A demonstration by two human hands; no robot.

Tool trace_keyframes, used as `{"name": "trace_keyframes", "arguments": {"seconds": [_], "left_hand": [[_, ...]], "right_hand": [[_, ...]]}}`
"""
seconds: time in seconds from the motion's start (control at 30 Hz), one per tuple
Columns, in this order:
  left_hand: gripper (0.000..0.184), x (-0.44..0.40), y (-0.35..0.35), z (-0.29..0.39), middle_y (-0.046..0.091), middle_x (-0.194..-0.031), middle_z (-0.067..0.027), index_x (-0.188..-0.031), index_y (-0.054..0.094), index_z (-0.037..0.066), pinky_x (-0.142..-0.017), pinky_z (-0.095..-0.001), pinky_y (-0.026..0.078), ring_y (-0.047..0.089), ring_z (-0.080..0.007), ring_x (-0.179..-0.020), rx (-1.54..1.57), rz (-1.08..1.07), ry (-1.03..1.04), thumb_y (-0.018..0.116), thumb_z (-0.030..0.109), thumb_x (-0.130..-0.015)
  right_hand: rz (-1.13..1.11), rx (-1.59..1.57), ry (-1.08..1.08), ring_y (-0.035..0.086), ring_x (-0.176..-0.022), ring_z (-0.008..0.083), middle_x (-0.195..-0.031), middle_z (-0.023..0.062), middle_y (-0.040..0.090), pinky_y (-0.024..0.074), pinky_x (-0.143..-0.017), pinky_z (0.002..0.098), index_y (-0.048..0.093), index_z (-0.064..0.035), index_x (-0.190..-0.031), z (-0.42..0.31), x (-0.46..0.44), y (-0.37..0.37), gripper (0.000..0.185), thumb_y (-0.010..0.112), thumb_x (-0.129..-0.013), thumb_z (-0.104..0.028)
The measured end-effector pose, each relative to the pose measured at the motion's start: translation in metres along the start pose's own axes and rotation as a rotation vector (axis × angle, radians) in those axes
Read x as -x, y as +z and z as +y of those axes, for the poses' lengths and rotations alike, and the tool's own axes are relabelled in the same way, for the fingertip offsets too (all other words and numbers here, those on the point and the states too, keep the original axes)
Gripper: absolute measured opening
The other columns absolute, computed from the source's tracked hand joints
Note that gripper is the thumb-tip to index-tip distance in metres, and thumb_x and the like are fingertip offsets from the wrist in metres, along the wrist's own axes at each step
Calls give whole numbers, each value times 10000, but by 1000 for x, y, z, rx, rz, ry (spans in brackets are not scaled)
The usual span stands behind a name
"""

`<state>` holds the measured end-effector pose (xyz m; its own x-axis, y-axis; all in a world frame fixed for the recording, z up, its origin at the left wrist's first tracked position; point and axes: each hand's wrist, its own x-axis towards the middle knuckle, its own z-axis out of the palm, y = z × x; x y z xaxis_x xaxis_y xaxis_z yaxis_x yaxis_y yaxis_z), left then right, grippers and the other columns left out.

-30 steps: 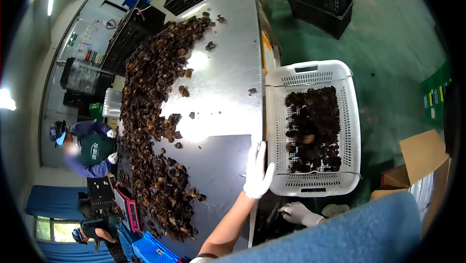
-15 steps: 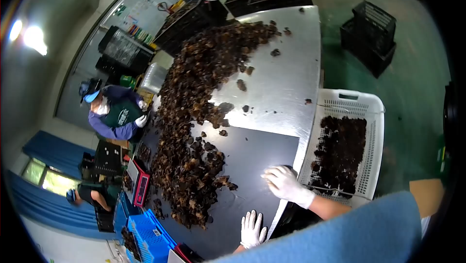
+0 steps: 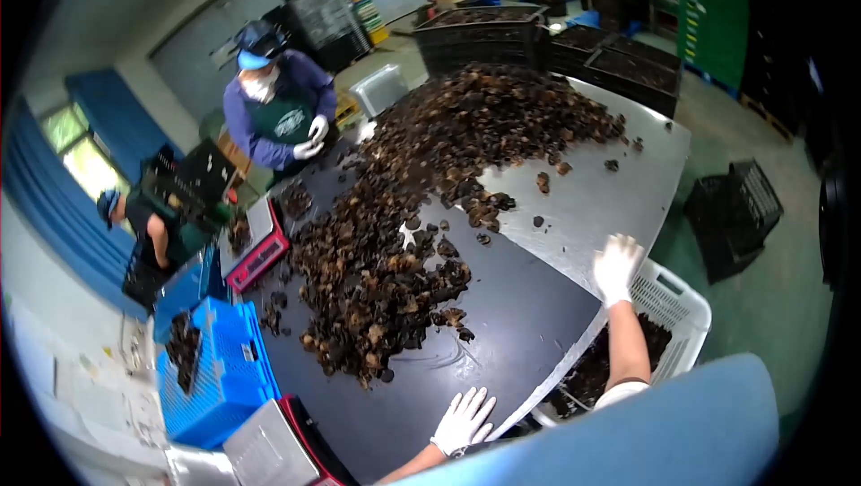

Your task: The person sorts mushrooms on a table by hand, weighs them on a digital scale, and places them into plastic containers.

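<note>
Brown heap [image 3: 386, 280] on bench [image 3: 529, 307], largely unbasketed; smaller lot [image 3: 656, 339] lies in white basket [image 3: 691, 314].
Left hand [image 3: 463, 422], right hand [image 3: 618, 269]: both grips hold nothing, fingers extended.

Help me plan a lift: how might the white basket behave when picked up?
The white basket is probably fairly stiff, given its broad rim and slotted walls. The dark pieces inside look loose, so they might slide if it tilts.

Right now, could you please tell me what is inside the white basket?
Dark pieces lie inside the white basket, showing on both sides of the right forearm. Whatever lies behind the forearm or beneath the top pieces is covered.
</note>
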<state>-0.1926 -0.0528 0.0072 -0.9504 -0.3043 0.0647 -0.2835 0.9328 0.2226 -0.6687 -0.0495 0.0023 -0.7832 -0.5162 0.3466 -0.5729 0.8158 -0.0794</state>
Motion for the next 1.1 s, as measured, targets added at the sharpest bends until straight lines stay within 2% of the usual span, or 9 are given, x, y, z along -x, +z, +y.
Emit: {"name": "trace_keyframes", "arguments": {"seconds": [0.07, 0.2, 0.27, 0.43, 0.6, 0.67, 0.73, 0.9, 1.1], "left_hand": [[585, -2, -7, 1, 413, -1484, -200, -1435, 453, 91, -1114, -533, 309, 391, -388, -1367, -10, -42, 0, 512, 388, -934], [613, 0, -11, 0, 400, -1486, -221, -1432, 449, 59, -1115, -525, 300, 378, -400, -1366, 79, 15, -3, 540, 368, -911], [607, 2, -7, 1, 356, -1535, -177, -1467, 410, 70, -1146, -517, 267, 330, -363, -1414, 103, 3, -37, 511, 352, -939], [622, 15, 2, 22, 333, -1556, -146, -1476, 394, 90, -1152, -524, 256, 321, -347, -1425, 46, 3, -100, 537, 357, -933], [616, 53, 61, 28, 344, -1548, -153, -1458, 421, 140, -1135, -540, 300, 331, -353, -1426, 246, 134, 66, 618, 280, -891], [526, 67, 49, 16, 452, -1471, -169, -1400, 495, 106, -1099, -501, 371, 436, -357, -1354, 201, 186, 137, 622, 195, -897], [407, 79, 3, 19, 571, -1341, -175, -1290, 596, 74, -1033, -448, 450, 549, -357, -1234, 744, 349, -274, 627, 148, -891], [267, 104, -61, -38, 633, -1142, -162, -1114, 666, 72, -986, -440, 461, 578, -362, -1106, 406, 755, -771, 632, 82, -849], [489, 74, -56, -139, 409, -1474, -219, -1321, 594, 149, -1083, -517, 352, 414, -441, -1293, 93, 778, -866, 674, 258, -852]], "right_hand": [[-81, -66, 191, 506, -1239, 361, -1239, 181, 609, 338, -1059, 534, 648, -35, -1085, 48, 7, -43, 378, 601, -845, -324], [-9, 463, 233, 476, -1265, 368, -1418, 142, 495, 381, -1015, 578, 619, -98, -1262, 146, 36, 13, 477, 586, -878, -379], [100, 324, 117, 462, -1285, 368, -1449, 142, 469, 389, -1019, 573, 592, -113, -1310, 143, 30, 31, 510, 595, -879, -386], [151, -576, -555, 551, -1190, 360, -1245, 194, 612, 412, -1046, 456, 634, -23, -1174, -71, 34, -57, 348, 620, -828, -53], [-78, -1061, -1147, 655, -982, 333, -1039, 146, 703, 515, -897, 436, 699, -77, -1054, -270, 97, -78, 262, 677, -793, -89], [-120, -935, -1087, 594, -1133, 385, -1208, 230, 640, 456, -992, 463, 660, -31, -1179, -326, 127, -66, 400, 666, -851, -258], [-159, -674, -972, 408, -1308, 437, -1445, 272, 425, 316, -1080, 545, 566, -9, -1285, -360, 159, -43, 580, 631, -856, -394], [-249, -703, -1196, 471, -1151, 375, -1226, 178, 532, 374, -954, 490, 608, -52, -1115, -346, 217, -95, 505, 720, -724, -351], [-337, -843, -1523, 499, -1142, 309, -1167, 84, 589, 345, -993, 496, 654, -137, -1072, -300, 252, -131, 382, 711, -720, -273]]}}
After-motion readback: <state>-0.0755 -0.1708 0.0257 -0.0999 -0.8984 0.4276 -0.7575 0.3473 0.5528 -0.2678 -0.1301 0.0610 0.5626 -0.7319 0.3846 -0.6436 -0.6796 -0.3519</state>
